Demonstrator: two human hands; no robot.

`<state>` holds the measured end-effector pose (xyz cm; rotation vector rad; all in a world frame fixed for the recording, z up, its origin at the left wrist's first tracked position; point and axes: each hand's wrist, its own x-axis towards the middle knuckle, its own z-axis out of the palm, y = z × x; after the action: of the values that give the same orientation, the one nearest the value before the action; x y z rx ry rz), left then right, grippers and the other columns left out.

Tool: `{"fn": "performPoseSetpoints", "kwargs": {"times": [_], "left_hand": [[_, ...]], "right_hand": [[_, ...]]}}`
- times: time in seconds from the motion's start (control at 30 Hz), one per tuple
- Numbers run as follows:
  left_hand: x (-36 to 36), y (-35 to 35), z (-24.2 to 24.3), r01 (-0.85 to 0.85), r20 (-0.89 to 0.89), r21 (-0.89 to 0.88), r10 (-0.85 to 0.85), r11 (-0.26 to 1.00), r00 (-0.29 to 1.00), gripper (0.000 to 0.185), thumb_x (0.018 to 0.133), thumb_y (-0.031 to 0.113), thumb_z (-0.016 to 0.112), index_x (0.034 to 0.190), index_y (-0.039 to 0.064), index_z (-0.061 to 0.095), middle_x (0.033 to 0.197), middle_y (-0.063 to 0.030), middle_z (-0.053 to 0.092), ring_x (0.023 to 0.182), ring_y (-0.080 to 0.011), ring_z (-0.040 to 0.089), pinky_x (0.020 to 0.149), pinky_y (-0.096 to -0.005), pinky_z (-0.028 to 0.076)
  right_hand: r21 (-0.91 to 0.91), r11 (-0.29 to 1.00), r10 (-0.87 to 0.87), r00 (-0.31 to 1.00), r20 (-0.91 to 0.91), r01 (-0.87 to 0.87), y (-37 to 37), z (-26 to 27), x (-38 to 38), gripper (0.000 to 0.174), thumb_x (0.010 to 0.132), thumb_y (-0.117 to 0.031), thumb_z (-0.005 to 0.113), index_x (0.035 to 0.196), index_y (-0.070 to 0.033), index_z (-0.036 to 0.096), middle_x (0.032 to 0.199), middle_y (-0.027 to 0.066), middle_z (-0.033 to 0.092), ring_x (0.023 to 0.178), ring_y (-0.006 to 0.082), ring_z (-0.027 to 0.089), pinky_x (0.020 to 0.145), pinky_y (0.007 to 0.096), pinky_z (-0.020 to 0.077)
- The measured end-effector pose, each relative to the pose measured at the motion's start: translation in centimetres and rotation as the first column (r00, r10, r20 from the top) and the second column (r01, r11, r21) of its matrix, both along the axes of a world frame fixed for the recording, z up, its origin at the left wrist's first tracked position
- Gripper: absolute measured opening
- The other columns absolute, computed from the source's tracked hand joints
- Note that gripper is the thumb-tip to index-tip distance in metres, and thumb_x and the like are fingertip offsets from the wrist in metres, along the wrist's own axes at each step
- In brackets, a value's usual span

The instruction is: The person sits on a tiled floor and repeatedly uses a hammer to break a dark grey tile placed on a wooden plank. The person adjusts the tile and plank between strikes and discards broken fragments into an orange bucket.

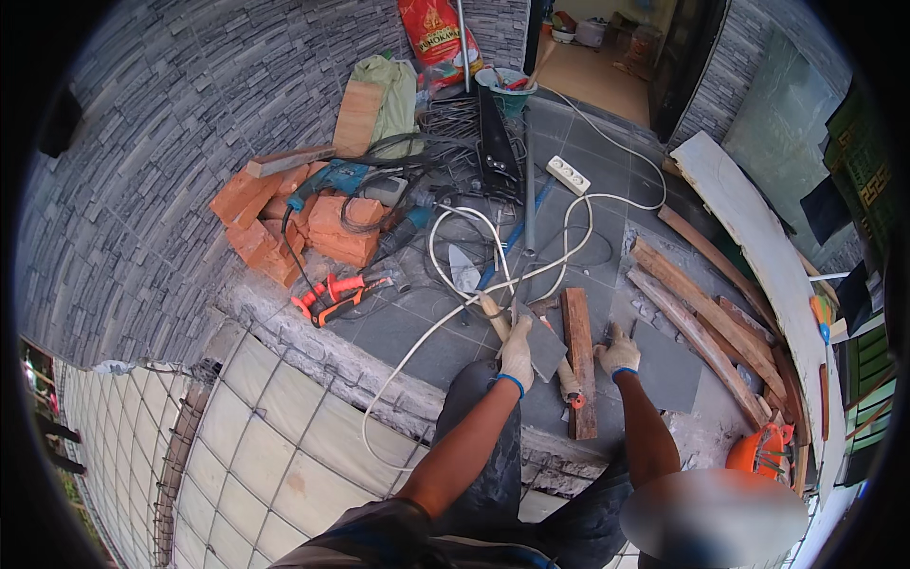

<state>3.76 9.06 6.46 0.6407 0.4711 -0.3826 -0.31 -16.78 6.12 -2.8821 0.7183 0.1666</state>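
My left hand (517, 350), in a pale knit glove with a blue cuff, grips the edge of a grey tile piece (544, 345). My right hand (620, 353), gloved alike, is at a larger grey tile (665, 366) with a finger pointing forward; whether it holds anything small is unclear. Between my hands lies a reddish wooden batten (581, 363). Beside the batten is a tool handle (569, 380), partly under the tile piece. A wooden-handled trowel (464, 269) lies ahead of my left hand, among loops of white cable (434, 328).
Red bricks (345, 231), a blue-green power tool (327, 185) and black-orange pliers-like tool (348, 302) lie left. A handsaw (498, 153), metal pipe (530, 192) and power strip (568, 175) are ahead. Timber (711, 306) lies right, near an orange helmet-like object (757, 451). A rebar grid (270, 419) borders the ledge.
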Motion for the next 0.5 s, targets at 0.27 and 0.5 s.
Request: {"fn": "performPoseSetpoints", "kwargs": {"times": [0.27, 0.5], "left_hand": [[0.4, 0.2, -0.3, 0.008, -0.034, -0.049, -0.009, 0.999, 0.999, 0.045, 0.104, 0.042, 0.073, 0.134, 0.009, 0.068, 0.115, -0.0039, 0.069, 0.102, -0.0192, 0.068, 0.092, -0.0363, 0.056], [0.0, 0.3, 0.8, 0.016, -0.058, -0.001, -0.016, 1.000, 0.998, 0.044, 0.104, 0.041, 0.072, 0.135, 0.009, 0.067, 0.118, -0.0058, 0.070, 0.104, -0.0209, 0.069, 0.092, -0.0379, 0.056]], "right_hand": [[0.095, 0.987, -0.124, 0.988, -0.087, 0.132, -1.2, 1.9, 1.9, 0.090, 0.085, -0.052, 0.081, 0.162, -0.016, 0.052, 0.151, 0.0198, 0.065, 0.132, 0.0436, 0.066, 0.112, 0.0494, 0.0536], [0.049, 0.993, -0.109, 0.994, -0.007, 0.109, 0.3, -0.9, 1.8, 0.083, 0.087, -0.049, 0.080, 0.161, -0.023, 0.053, 0.149, 0.0202, 0.066, 0.130, 0.0423, 0.067, 0.108, 0.0522, 0.0559]]}}
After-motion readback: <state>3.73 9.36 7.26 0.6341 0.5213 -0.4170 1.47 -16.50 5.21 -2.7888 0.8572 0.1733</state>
